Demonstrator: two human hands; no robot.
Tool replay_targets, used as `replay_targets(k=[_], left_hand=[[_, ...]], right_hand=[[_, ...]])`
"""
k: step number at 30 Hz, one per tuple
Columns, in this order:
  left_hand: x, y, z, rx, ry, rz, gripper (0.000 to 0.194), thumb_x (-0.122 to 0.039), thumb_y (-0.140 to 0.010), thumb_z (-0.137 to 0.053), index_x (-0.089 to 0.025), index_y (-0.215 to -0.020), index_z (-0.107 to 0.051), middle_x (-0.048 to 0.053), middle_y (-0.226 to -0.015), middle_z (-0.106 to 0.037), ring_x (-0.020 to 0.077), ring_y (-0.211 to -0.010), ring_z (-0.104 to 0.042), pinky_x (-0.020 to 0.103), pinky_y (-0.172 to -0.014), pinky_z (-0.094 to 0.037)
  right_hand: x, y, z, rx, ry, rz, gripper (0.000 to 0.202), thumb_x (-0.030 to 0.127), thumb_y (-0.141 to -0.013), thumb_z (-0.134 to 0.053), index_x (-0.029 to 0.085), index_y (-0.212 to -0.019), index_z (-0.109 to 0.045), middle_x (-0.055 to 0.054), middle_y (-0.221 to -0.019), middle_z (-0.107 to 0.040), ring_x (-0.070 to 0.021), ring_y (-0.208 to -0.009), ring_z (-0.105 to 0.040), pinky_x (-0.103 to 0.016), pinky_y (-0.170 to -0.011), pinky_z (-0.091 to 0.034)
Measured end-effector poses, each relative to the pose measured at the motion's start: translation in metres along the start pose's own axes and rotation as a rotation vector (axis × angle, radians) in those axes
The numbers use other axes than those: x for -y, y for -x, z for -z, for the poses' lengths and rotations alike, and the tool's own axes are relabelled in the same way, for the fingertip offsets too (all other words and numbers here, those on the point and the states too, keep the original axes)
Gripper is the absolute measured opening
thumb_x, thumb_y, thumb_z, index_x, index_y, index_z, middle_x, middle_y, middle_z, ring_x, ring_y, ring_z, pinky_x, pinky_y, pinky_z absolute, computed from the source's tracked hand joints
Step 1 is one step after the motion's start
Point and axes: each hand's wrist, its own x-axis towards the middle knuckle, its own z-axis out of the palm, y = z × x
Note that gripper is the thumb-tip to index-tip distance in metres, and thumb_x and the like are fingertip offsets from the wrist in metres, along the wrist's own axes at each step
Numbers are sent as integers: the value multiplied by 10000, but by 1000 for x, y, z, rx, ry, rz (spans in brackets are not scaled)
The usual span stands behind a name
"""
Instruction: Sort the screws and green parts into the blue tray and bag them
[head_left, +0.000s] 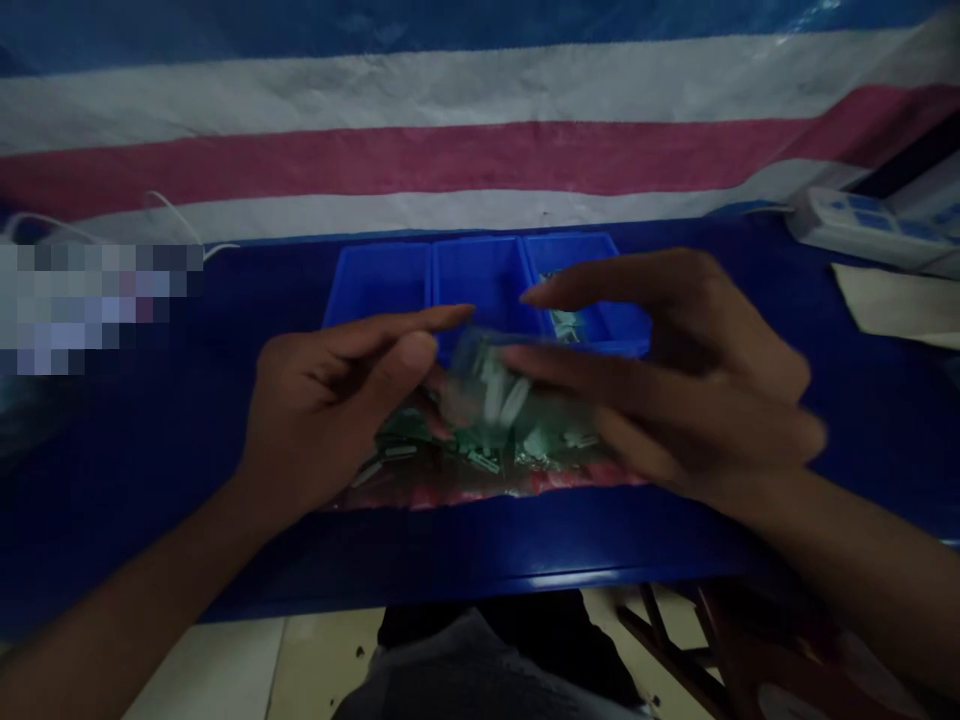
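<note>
Clear bag [480, 400] of small green parts, near the desk's [150, 450] front edge, pinched by left hand [337, 400]; right hand [675, 370] spread wide above. Tray [379, 285] just behind. Loose grip could spill parts off the edge.

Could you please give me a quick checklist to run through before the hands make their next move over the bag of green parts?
1. Left hand at the clear bag: ok, touching it.
2. Right hand grip: cannot tell, blurred.
3. Bag lying on the blue table: ok.
4. Blue tray within reach, just behind the bag: ok.
5. Tray's right compartment already holds green parts: ok.
6. Bag opening: cannot tell.
</note>
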Motion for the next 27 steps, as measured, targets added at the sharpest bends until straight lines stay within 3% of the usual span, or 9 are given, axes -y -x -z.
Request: replay_targets(k=[2, 5, 9, 12, 17, 23, 27], left_hand=[[-2, -2, 0, -4, 22, 25, 338, -544, -1049, -745, -250, -1148, -880, 25, -784, -826, 192, -673, -798, 265, -604, -695], [-3, -7, 3, -33, 28, 48, 285, -509, -1012, -808, -257, -1124, -879, 17, -779, -819, 170, -671, -780, 239, -619, -684], [-3, -13, 7, -30, 44, 55, 259, -499, -1009, -811, -256, -1071, -876, 14, -759, -812, 161, -643, -766, 217, -586, -663], [-4, -15, 7, -5, 32, 42, 251, -498, -1030, -781, -262, -1029, -868, 11, -746, -807, 158, -628, -758, 219, -577, -658], [-6, -13, 7, -18, -53, 73, 329, -547, -1024, -764, -234, -1023, -863, 35, -724, -792, 182, -616, -749, 278, -599, -678], [-6, -12, 8, -22, -90, 36, 315, -564, -1046, -729, -278, -1007, -855, 17, -743, -796, 181, -625, -754, 288, -610, -677], [-8, -12, 8, -34, -135, 22, 287, -550, -1063, -708, -309, -1006, -853, -1, -752, -796, 182, -626, -756, 305, -626, -681]], right_hand=[[-11, -4, 7, 21, -36, -106, 231, 192, -1027, -745, 353, -1171, -827, 15, -1144, -830, -239, -1010, -790, -431, -917, -664], [-43, -10, 20, 69, -163, -386, 292, 266, -1013, -746, 363, -1281, -813, -10, -1071, -833, -264, -986, -801, -417, -897, -668], [-91, -12, 31, 302, -183, -488, 202, 378, -944, -760, 250, -1054, -870, -80, -1080, -855, -280, -965, -809, -413, -851, -659], [-105, -11, 35, 363, -111, -453, 191, 352, -918, -759, 242, -1013, -883, -87, -1041, -852, -267, -881, -798, -406, -781, -635], [-102, -6, 35, 341, 71, -324, 171, 199, -933, -718, 208, -989, -879, -110, -987, -839, -237, -800, -768, -390, -733, -609], [-103, -2, 31, 349, 225, -195, 186, 119, -865, -751, 235, -932, -880, -154, -1027, -832, -366, -1017, -669, -550, -935, -551], [-89, -6, 31, 447, 346, -154, 235, 75, -918, -648, 172, -940, -861, -173, -1088, -840, -354, -1048, -680, -493, -896, -555]])
